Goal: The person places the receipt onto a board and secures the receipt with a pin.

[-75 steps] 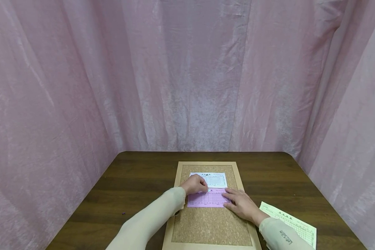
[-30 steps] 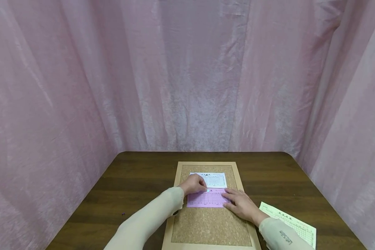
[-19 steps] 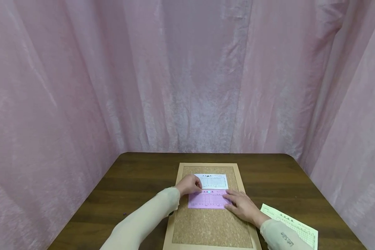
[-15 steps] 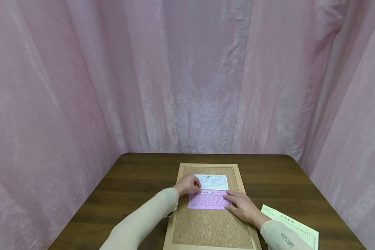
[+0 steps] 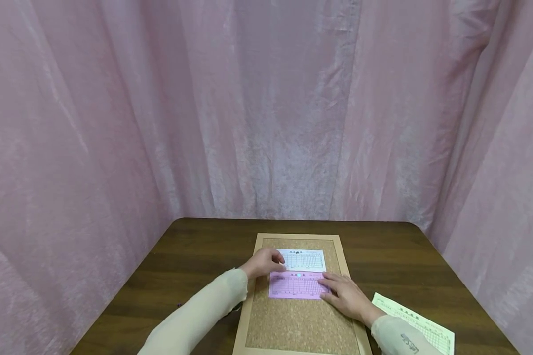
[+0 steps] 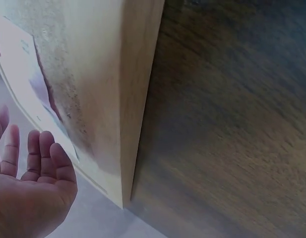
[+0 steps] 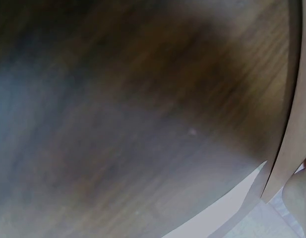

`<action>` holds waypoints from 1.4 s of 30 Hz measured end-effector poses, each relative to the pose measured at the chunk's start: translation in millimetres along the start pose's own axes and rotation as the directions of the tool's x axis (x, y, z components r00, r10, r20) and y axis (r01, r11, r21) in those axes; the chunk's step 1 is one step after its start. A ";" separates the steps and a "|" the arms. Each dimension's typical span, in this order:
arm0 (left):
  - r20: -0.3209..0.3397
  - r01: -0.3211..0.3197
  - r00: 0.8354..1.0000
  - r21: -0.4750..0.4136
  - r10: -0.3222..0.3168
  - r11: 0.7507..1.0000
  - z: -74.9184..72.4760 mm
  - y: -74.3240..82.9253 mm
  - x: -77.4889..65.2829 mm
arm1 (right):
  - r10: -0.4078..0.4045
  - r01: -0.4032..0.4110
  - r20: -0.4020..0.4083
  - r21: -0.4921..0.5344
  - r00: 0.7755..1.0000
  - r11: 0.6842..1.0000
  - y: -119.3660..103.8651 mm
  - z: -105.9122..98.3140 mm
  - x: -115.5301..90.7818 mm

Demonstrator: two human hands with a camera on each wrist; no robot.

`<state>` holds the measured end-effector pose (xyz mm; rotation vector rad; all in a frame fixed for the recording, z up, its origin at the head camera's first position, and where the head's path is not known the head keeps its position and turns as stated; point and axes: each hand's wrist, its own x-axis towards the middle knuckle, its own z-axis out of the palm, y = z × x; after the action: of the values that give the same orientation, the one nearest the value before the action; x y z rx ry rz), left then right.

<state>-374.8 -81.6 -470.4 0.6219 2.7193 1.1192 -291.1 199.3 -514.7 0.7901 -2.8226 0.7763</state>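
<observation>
A purple-pink printed form (image 5: 295,287) lies on the framed corkboard (image 5: 302,325), just below a white printed form (image 5: 304,261). A small pale-blue dot, like a pin head (image 5: 298,275), shows at the pink form's top edge. A dark spot, perhaps another pin (image 5: 297,253), sits near the top of the white form. My left hand (image 5: 264,262) hovers at the left side of both forms; its fingers are loosely bent with nothing between them, as the left wrist view also shows. My right hand (image 5: 346,297) rests with extended fingers on the pink form's right edge.
A pale green printed form (image 5: 419,323) lies on the dark wooden table (image 5: 204,246) right of the board, partly under the right sleeve. Tiny dark purple bits (image 5: 179,304) lie left of the board. Pink curtains (image 5: 266,108) hang around the table.
My left hand has drawn away to the left from the pale-blue pin head, uncovering more of the white and pink forms, and its fingers have loosened. The right hand stays in place.
</observation>
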 end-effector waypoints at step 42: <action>-0.102 0.003 0.994 -0.316 -0.037 0.949 -81.9 -4.5 -42.2 | -0.029 0.029 -0.039 -0.011 0.999 1.000 -2.8 -0.4 -3.4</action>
<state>-360.6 -155.0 -416.3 0.4961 2.5381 1.5801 -286.8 199.0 -513.9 0.8034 -2.7721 0.7636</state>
